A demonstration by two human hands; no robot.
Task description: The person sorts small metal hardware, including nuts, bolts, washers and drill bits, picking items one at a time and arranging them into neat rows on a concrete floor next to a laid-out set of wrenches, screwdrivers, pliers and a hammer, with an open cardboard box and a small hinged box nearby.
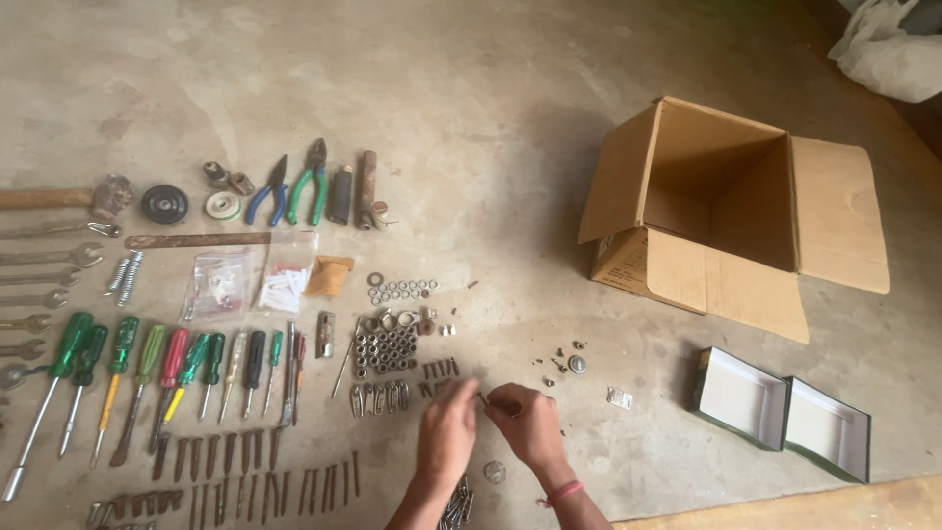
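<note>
Small dark metal screw [483, 398], pinched between the fingers of our left hand [446, 432] and right hand [530, 424], sits above the concrete floor [510, 147], where green-handled screwdrivers [88, 363] already lie in rows, while loose bolts [564, 361] remain scattered unsorted.

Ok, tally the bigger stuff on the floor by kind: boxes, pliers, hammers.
Large cardboard box: 1
Small open boxes: 2
Pliers: 2
Hammer: 1
Total: 6
</note>
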